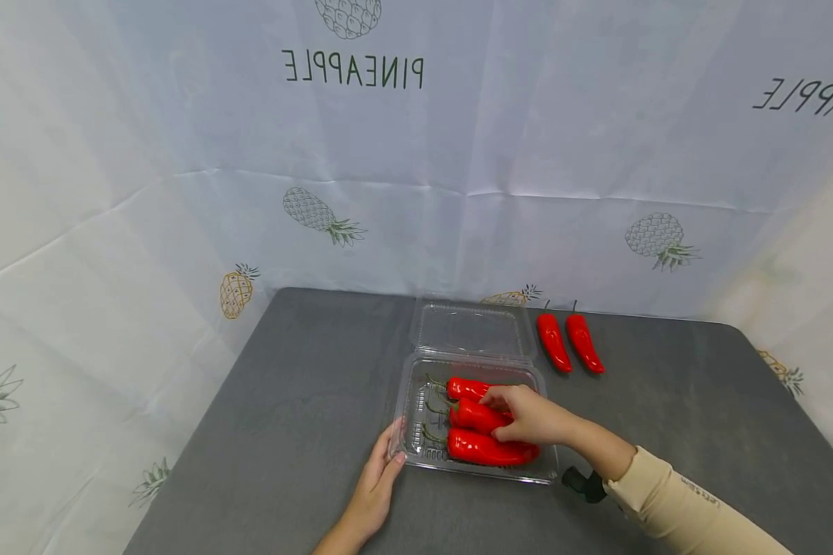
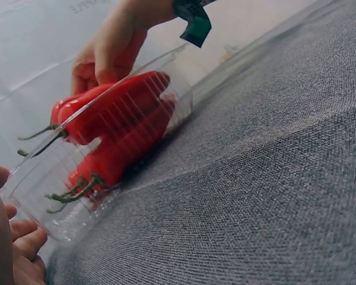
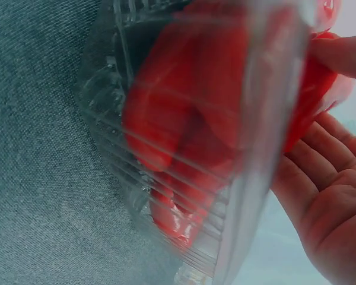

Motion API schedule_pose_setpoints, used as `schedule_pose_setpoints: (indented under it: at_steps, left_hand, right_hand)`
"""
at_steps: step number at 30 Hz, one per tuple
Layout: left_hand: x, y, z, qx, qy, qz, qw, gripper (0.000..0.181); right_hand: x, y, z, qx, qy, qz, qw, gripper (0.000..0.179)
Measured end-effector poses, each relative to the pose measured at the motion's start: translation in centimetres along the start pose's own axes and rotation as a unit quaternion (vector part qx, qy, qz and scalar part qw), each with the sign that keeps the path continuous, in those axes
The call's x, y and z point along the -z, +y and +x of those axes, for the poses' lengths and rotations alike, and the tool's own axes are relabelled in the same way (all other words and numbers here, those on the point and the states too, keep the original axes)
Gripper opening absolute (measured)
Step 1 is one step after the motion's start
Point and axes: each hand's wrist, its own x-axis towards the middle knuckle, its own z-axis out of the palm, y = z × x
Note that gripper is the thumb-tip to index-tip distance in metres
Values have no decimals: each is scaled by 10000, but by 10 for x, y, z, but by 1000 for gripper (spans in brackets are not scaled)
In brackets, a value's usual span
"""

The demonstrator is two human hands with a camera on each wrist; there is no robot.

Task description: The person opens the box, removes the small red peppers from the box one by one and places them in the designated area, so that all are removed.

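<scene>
A clear plastic clamshell container (image 1: 416, 455) has its lid (image 1: 475, 327) folded back behind it, and several red chili peppers (image 1: 489, 447) lie inside, green stems pointing left. My left hand (image 1: 373, 484) holds the front left corner of the container, thumb near the rim and fingers along the wall. Reaching in from the right, my right hand (image 1: 531, 416) grips the middle red pepper (image 1: 473, 415) between thumb and fingers. That pepper's right end is hidden under the hand. Through the clear wall, the left wrist view shows more red peppers (image 2: 121, 142) below the upper ones.
Two more red peppers (image 1: 554, 341) lie side by side to the right of the lid, near the back edge of the dark grey table (image 1: 305, 385). A white cloth with pineapple prints (image 1: 444, 139) hangs behind the table and at both sides.
</scene>
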Motion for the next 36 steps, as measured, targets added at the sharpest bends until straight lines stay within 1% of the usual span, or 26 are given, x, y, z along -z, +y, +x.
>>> schedule_pose_setpoints:
  at_steps: [5, 11, 15, 19, 21, 23, 26, 30, 36]
  left_hand:
    - [0, 0, 0, -6, -28, -21, 10000, 44]
    - [0, 1, 0, 14, 10, 46, 10000, 44]
    - [0, 0, 0, 1, 37, 52, 10000, 43]
    - [1, 0, 0, -42, 35, 19, 10000, 43]
    - [1, -1, 0, -58, 25, 14, 10000, 43]
    - [1, -1, 0, -67, 22, 24, 10000, 43]
    - [1, -1, 0, -67, 32, 50, 10000, 43]
    - [0, 0, 0, -29, 40, 47, 10000, 43]
    - [1, 0, -1, 49, 22, 34, 10000, 44]
  right_hand:
    - [0, 0, 1, 47, 42, 161, 9999, 30]
    - [-2, 0, 1, -115, -33, 235, 9997, 30]
    - [0, 0, 0, -295, -195, 420, 9985, 40]
    - [2, 0, -1, -389, -336, 786, 9956, 56]
    - [3, 0, -1, -358, -390, 921, 9943, 62]
    - [4, 0, -1, -314, -418, 1067, 9929, 63]
    - [5, 1, -2, -201, -462, 1120, 9924, 65]
    - [7, 0, -4, -145, -556, 1202, 9911, 68]
    - [10, 1, -5, 85, -695, 1636, 9840, 70]
